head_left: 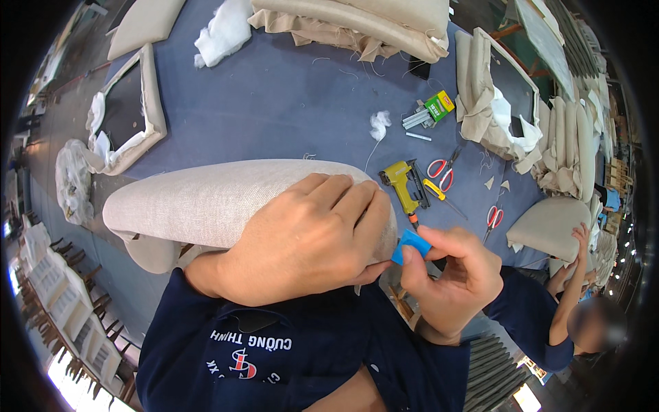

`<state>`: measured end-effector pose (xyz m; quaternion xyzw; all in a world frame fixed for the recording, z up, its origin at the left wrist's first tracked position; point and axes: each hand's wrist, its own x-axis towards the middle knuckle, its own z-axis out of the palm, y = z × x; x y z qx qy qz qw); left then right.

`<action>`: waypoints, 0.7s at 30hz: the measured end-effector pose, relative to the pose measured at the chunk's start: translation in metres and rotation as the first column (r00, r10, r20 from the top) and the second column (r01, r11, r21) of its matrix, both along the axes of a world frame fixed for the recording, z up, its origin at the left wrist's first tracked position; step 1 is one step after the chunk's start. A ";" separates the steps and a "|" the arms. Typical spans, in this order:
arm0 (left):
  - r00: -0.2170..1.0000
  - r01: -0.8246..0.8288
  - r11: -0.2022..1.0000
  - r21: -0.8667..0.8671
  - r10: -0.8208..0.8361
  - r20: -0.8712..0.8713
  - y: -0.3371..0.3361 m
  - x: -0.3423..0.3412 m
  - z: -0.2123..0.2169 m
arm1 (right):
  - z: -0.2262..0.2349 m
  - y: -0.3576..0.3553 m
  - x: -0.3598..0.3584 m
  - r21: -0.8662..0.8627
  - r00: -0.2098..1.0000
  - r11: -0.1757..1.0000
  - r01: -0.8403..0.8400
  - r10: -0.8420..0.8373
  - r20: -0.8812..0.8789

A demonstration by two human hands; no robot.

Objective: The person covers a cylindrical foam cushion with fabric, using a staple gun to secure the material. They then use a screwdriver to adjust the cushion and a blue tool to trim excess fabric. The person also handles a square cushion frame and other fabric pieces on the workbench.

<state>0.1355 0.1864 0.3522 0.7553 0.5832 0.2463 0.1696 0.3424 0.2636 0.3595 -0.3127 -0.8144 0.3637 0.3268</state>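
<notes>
two hands in use, near middle of the scene. we find the beige padded piece point(192, 199) lying left to right before the wearer's torso; its support is hidden from us. the left hand point(312, 230) grips its right end, fingers bent over the top, thumb on the near side. the right hand point(453, 271) is narrow, pinching a small flat blue piece point(413, 246) at that same end.

progress, our judgement: the visible face looks done, its fabric fitted smooth. the underside is out of sight, so we cannot tell how much fastening is left there. we make out no blue mark on the cloth, so any marking may be at its start.

beyond, on the blue-grey table point(268, 123), the yellow staple gun point(403, 185) lies unheld, right of the padded piece. the open-backed frames at far left point(154, 96) and far right point(468, 75) show white wadding; we judge those less finished.
</notes>
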 end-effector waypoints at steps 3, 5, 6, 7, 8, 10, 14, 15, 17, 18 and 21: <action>1.000 -0.003 1.000 -0.002 0.003 0.005 0.000 0.000 -0.001 | 0.000 0.000 -0.001 0.024 1.000 1.000 -0.006 0.006 -0.001; 1.000 -0.004 1.000 -0.008 0.004 0.015 0.000 0.000 0.000 | 0.002 0.001 -0.002 0.021 1.000 1.000 -0.015 0.015 0.012; 1.000 -0.002 1.000 -0.009 0.002 0.020 0.001 -0.001 0.000 | 0.002 0.001 -0.002 0.010 1.000 1.000 -0.023 0.023 0.012; 1.000 0.000 1.000 -0.007 0.000 0.020 0.001 -0.001 0.000 | 0.002 0.002 -0.003 0.000 0.999 1.000 -0.031 0.031 0.012; 1.000 0.002 1.000 -0.004 -0.002 0.021 0.001 -0.001 0.000 | 0.003 0.003 -0.003 -0.011 0.999 0.999 -0.039 0.039 0.012; 1.000 0.002 1.000 -0.005 -0.002 0.021 0.001 -0.001 0.000 | 0.009 0.007 -0.005 -0.033 0.996 0.997 -0.066 0.068 0.058; 0.999 -0.019 0.995 0.095 0.015 0.043 0.002 0.000 -0.004 | 0.012 0.012 -0.006 -0.086 0.992 0.992 -0.092 0.098 0.078; 0.999 -0.027 0.992 0.120 0.021 0.048 0.003 0.000 -0.005 | 0.013 0.013 -0.007 -0.096 0.991 0.991 -0.098 0.106 0.077; 0.998 -0.037 0.989 0.146 0.030 0.048 0.003 0.001 -0.006 | 0.014 0.014 -0.009 -0.115 0.990 0.987 -0.110 0.119 0.075; 0.998 -0.040 0.988 0.147 0.033 0.047 0.002 0.001 -0.006 | 0.015 0.014 -0.009 -0.120 0.990 0.987 -0.106 0.116 0.075; 0.998 -0.046 0.988 0.145 0.040 0.047 0.002 0.002 -0.007 | 0.016 0.013 -0.010 -0.139 0.991 0.986 -0.091 0.104 0.089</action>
